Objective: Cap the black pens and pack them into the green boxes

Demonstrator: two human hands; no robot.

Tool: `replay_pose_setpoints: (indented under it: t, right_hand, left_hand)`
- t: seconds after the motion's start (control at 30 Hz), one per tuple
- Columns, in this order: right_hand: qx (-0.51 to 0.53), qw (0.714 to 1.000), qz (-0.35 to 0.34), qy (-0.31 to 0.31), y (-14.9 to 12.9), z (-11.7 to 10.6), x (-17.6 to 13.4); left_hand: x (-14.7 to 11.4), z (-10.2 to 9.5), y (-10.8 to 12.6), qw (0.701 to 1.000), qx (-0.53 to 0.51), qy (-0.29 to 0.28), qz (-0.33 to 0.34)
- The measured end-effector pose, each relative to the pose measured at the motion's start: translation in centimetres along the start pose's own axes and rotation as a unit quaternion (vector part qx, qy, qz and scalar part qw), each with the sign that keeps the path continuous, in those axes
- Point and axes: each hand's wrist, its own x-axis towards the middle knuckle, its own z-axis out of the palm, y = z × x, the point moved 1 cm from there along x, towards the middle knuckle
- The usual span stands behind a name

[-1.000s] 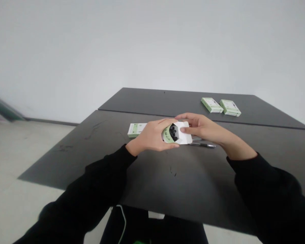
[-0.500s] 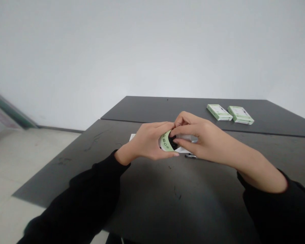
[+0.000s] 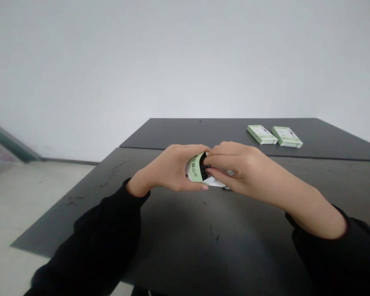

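Observation:
My left hand (image 3: 175, 166) is wrapped around a small green-and-white carton (image 3: 195, 169) with dark characters printed on it, squeezing it so its end gapes toward the right. Dark contents show in that opening. At the gap, the bent fingers of my right hand (image 3: 237, 164) pinch a small black item (image 3: 206, 167); its full shape is hidden by the fingers and carton. Beneath both hands lies a white sheet (image 3: 214, 182), mostly covered. A dark pen-like object (image 3: 226, 188) pokes out just below my right hand.
Toward the far right of the black table (image 3: 179, 230) lie two flat green-and-white boxes, a left one (image 3: 262, 134) and a right one (image 3: 287, 137). A seam crosses the table in front of them. Behind it rises a pale wall (image 3: 185, 57).
The view has shifted slightly. My right-hand fingers have moved closer around the black item at the carton's opening, and the carton sits more upright in my left hand.

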Motion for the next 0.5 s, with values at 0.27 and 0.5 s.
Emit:
replay_pose_setpoints:
  t: [0.27,0.5]
  right_hand:
    - [0.085,0.996,0.007,-0.036,0.4,0.6,-0.1]
    - [0.107,0.994,0.011,-0.007,0.8,1.4,0.1]
  left_hand:
    - [0.1,0.2,-0.4,0.999,-0.017,-0.031,-0.011]
    - [0.0,0.5,-0.7,0.999,-0.004,-0.025,-0.021]
